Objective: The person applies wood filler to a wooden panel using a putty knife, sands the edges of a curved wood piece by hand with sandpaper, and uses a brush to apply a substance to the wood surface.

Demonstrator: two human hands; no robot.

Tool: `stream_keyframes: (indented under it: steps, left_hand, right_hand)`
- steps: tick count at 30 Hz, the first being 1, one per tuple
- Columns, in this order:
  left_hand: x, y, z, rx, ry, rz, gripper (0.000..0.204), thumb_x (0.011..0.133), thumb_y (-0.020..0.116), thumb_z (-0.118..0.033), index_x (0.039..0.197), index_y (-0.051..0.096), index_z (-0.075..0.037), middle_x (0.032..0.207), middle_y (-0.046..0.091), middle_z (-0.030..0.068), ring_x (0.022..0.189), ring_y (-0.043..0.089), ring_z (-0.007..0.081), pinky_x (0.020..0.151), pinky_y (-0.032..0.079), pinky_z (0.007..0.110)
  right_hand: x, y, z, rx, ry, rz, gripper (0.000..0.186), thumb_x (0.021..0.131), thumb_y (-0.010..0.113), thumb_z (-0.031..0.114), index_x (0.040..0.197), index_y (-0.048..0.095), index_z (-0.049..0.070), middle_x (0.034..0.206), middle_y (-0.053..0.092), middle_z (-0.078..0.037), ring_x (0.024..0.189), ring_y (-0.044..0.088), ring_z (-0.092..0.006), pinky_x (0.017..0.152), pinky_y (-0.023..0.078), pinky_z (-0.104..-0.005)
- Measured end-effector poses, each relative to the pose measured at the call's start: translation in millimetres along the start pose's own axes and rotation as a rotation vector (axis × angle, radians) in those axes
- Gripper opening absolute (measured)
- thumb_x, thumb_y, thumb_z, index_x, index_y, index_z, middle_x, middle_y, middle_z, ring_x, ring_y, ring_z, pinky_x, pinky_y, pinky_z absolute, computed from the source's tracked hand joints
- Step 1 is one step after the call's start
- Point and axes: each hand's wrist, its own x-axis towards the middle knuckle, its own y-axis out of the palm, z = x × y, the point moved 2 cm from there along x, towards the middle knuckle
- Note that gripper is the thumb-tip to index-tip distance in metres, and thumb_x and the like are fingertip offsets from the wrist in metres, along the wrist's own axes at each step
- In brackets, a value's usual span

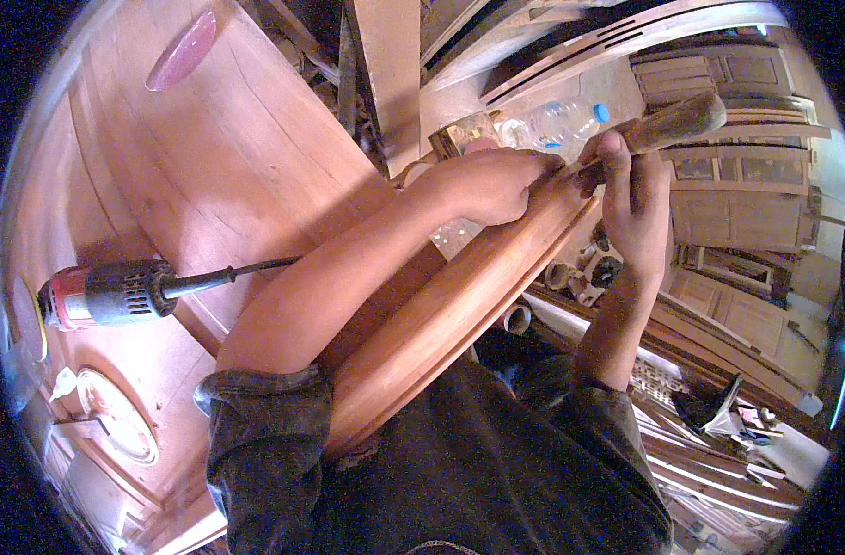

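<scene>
A long reddish-brown curved wooden rail [432, 338] with a moulded edge slants from my body up toward the far right. At its far end my right hand [637, 208] is closed around the neck of a chisel [679, 123] with a thick, worn wooden handle. Its dark metal part points left and down onto the wood, and the cutting tip is hidden. Next to it my left hand [496, 185] rests with curled fingers on the rail's far end. Whether those fingers grip the rail or the chisel's blade cannot be seen.
A red and black corded power tool [108, 291] lies on the large wooden panel [228, 148] at left, with a pink disc [182, 51] and a white round disc [117, 416]. Beyond my hands lies a clear plastic bottle [566, 120]. Carved wooden panels [741, 176] stand at right.
</scene>
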Motion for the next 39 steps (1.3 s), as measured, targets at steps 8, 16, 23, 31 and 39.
stream_keyframes:
  steps: [8, 16, 23, 31, 39]
  left_hand:
    - [0.8, 5.8, 8.4, 0.019, 0.049, -0.031, 0.055, 0.080, 0.051, -0.002, 0.135, 0.050, 0.001, 0.121, 0.062, 0.0276, 0.114, 0.058, 0.0426, 0.101, 0.044, 0.047]
    - [0.3, 5.6, 8.2, 0.036, 0.054, -0.030, 0.060, 0.078, 0.052, -0.001, 0.137, 0.048, 0.001, 0.120, 0.062, 0.0283, 0.112, 0.059, 0.0432, 0.098, 0.047, 0.046]
    - [3.2, 9.4, 12.4, 0.003, 0.058, -0.008, 0.058, 0.079, 0.047, 0.002, 0.136, 0.047, 0.001, 0.126, 0.059, 0.0269, 0.117, 0.057, 0.0412, 0.103, 0.043, 0.044]
    - [-0.7, 1.9, 3.8, 0.024, 0.017, 0.028, 0.059, 0.079, 0.046, 0.003, 0.138, 0.046, 0.001, 0.133, 0.054, 0.0270, 0.124, 0.051, 0.0422, 0.106, 0.041, 0.045]
    - [-0.9, 3.6, 8.3, 0.035, -0.023, 0.048, 0.055, 0.084, 0.046, -0.002, 0.139, 0.045, 0.000, 0.134, 0.053, 0.0262, 0.127, 0.048, 0.0412, 0.110, 0.038, 0.044]
  right_hand:
    - [-20.3, 3.3, -1.2, -0.008, 0.015, -0.123, 0.035, 0.106, 0.044, 0.025, 0.088, 0.059, -0.001, 0.074, 0.060, -0.007, 0.064, 0.061, -0.0142, 0.059, 0.048, -0.0280]
    - [-25.8, -7.2, 5.1, 0.181, 0.049, -0.136, 0.036, 0.106, 0.044, 0.030, 0.091, 0.056, -0.001, 0.077, 0.061, -0.009, 0.062, 0.060, -0.0155, 0.056, 0.050, -0.0285]
    - [-15.3, 2.0, -29.4, 0.260, -0.009, -0.279, 0.032, 0.106, 0.044, 0.030, 0.094, 0.052, 0.002, 0.083, 0.061, -0.010, 0.063, 0.061, -0.0169, 0.056, 0.052, -0.0290]
    - [-36.2, -6.7, -32.0, 0.314, 0.072, -0.300, 0.040, 0.106, 0.041, 0.036, 0.089, 0.051, 0.001, 0.083, 0.060, -0.011, 0.061, 0.060, -0.0177, 0.053, 0.051, -0.0307]
    - [-28.7, 9.3, -40.7, 0.466, -0.048, -0.492, 0.035, 0.106, 0.042, 0.030, 0.094, 0.055, 0.000, 0.080, 0.063, -0.011, 0.062, 0.063, -0.0192, 0.056, 0.053, -0.0305]
